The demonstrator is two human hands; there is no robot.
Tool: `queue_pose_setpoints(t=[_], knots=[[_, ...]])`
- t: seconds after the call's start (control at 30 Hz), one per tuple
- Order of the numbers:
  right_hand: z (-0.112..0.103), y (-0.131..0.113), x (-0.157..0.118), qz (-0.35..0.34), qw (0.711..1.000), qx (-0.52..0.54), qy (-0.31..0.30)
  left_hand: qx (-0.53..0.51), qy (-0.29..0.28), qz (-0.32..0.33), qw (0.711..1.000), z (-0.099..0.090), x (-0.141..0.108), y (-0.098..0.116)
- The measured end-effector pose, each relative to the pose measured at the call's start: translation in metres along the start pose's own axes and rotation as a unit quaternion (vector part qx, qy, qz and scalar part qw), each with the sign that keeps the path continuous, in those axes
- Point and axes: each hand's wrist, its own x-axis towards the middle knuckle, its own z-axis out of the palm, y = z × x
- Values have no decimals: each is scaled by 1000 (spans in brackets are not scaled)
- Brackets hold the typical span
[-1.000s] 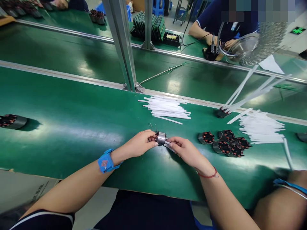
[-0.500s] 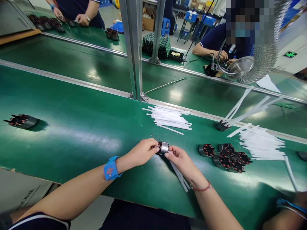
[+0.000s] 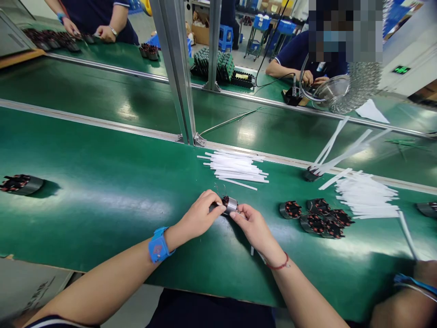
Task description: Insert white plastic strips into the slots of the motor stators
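Stator [image 3: 232, 204] is gripped by left hand [image 3: 200, 216] and right hand [image 3: 255, 228]; 5 more stators [image 3: 311, 224] are grouped at right; white strips [image 3: 235, 166] are piled beyond.

At five o'clock, the right hand [image 3: 256, 228] hides all but the tip of a white strip [image 3: 252, 250] from us. We see a wound core [image 3: 428, 209] cropped at three, a co-worker's arm [image 3: 392, 312] at four.

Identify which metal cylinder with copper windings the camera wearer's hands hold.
The silvery metal cylinder between left hand and right hand; the five clustered dark cylinders and the lone leftmost cylinder rest untouched on the green bench.
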Motion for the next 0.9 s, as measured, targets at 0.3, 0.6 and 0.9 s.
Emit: queue_pose_setpoints(t=[0.3,0.6,0.9], knots=[[-11,-1,-5,-56,995,-71,-44,-90,-6,-46,995,9,0,-7],[-40,-11,-5,-44,970,-187,-147,-76,-30,-24,996,4,0,-6],[-24,-46,68,-204,842,-497,56,-76,-40,-68,994,-2,2,-7]])
